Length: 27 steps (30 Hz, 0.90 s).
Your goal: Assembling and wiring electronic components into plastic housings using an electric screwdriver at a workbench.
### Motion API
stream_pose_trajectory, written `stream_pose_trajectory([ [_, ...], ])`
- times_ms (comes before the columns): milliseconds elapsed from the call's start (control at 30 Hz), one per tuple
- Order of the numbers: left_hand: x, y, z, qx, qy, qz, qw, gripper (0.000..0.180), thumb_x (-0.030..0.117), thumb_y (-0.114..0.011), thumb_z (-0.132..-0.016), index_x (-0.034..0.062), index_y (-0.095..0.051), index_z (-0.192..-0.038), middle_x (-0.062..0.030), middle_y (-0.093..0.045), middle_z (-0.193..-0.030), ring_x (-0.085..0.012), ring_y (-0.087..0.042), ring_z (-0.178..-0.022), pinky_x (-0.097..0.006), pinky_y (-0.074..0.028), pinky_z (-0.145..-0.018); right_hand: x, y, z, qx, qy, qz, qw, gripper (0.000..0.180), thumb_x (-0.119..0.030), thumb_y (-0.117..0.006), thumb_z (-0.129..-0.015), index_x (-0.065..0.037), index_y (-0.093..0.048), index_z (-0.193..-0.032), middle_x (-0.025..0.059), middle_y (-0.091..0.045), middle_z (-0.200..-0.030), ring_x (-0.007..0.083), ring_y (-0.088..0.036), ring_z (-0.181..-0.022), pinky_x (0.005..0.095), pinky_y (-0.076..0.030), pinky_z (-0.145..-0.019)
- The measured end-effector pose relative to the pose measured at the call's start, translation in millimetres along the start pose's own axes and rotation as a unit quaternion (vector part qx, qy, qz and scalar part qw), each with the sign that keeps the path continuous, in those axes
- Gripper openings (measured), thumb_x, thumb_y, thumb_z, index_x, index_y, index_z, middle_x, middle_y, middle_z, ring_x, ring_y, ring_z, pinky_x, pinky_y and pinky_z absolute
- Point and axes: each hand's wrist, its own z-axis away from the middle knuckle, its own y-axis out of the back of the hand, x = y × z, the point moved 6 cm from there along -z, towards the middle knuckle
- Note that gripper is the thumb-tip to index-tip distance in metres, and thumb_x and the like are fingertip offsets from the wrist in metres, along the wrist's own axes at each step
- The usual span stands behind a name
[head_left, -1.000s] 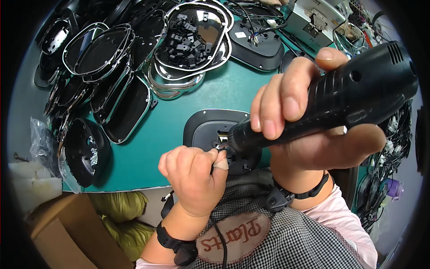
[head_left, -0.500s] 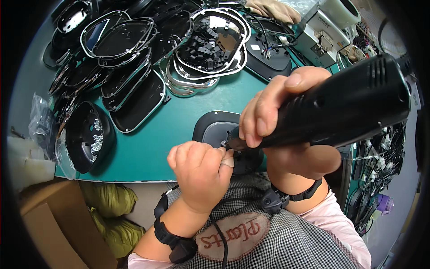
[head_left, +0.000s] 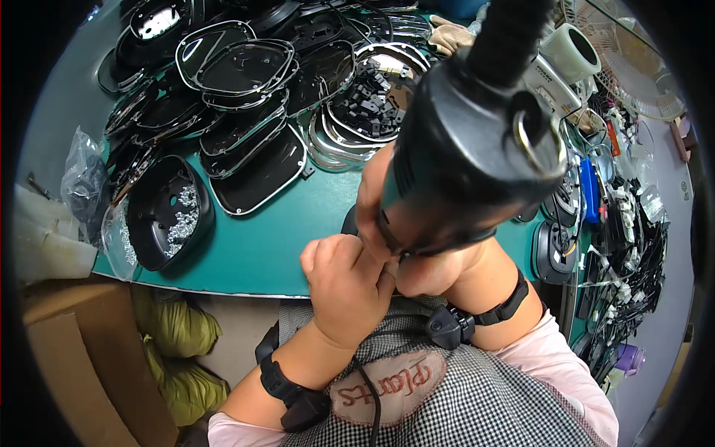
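My right hand point(head_left: 428, 272) grips a black electric screwdriver point(head_left: 465, 171), which stands nearly upright with its cord end and metal hanging ring towards me. Its tip is hidden behind the tool's own body. Close beside it, my left hand point(head_left: 346, 283) is closed, with thumb and forefinger pinched near the tip; what they hold, if anything, cannot be seen. Under both hands lies a black oval plastic part point(head_left: 349, 223), of which only a sliver of the left edge shows. To the left sits a black shell point(head_left: 145, 237) with many small silver screws point(head_left: 182, 223) in it.
Black covers with shiny rims point(head_left: 257, 175) are piled at the back left. Small black clips point(head_left: 372, 104) fill one behind the tool. On the right are black parts with cables point(head_left: 555, 253) and tangled wiring point(head_left: 629, 261). The green table's front edge point(head_left: 223, 289) runs before me.
The screwdriver has swung from leaning right to nearly upright, its back end now towards me. It now covers most of the oval part. My left hand stays close to the tip.
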Motion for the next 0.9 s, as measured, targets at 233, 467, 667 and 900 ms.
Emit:
stream_pose_trajectory([
  [233, 6, 3, 1, 0.014, -0.045, -0.051, 0.998, 0.016, 0.017, -0.078, -0.074, 0.0132, -0.066, -0.083, -0.0024, -0.057, -0.085, -0.0266, -0.057, -0.087, -0.042, -0.039, -0.083, -2, 9, 16, 0.06, 0.017, -0.054, 0.997, 0.071, -0.052, -0.089, -0.07, 0.001, -0.052, -0.101, 0.0071, -0.06, -0.071, 0.014, -0.059, -0.055, 0.0249, -0.05, -0.05],
  [467, 5, 9, 0, -0.051, -0.012, -0.027, 0.998, 0.022, 0.016, -0.08, -0.07, 0.0081, -0.067, -0.086, -0.0095, -0.061, -0.097, -0.0318, -0.056, -0.096, -0.044, -0.042, -0.089, -15, 74, 42, 0.301, 0.075, -0.121, 0.943, 0.05, -0.05, -0.065, -0.095, -0.004, -0.053, -0.112, 0.0063, -0.059, -0.076, 0.0182, -0.06, -0.058, 0.0321, -0.052, -0.056],
  [667, -3, 6, 2, -0.061, 0.006, -0.003, 0.998, 0.017, 0.009, -0.076, -0.076, 0.0042, -0.063, -0.086, -0.0171, -0.06, -0.111, -0.0351, -0.056, -0.105, -0.045, -0.044, -0.093, -29, 129, 73, 0.399, -0.101, -0.03, 0.911, 0.032, -0.029, -0.07, -0.093, -0.005, -0.053, -0.106, 0.0056, -0.06, -0.079, 0.0157, -0.059, -0.06, 0.0314, -0.052, -0.055],
  [900, 1, 28, -3, 0.048, 0.006, 0.065, 0.997, 0.014, 0.006, -0.072, -0.081, 0.0022, -0.059, -0.087, -0.0269, -0.047, -0.139, -0.0395, -0.05, -0.126, -0.044, -0.04, -0.104, 6, 97, 107, 0.277, -0.254, 0.068, 0.924, 0.047, -0.029, -0.082, -0.08, -0.004, -0.053, -0.107, 0.0034, -0.057, -0.084, 0.0134, -0.059, -0.066, 0.0288, -0.051, -0.055],
])
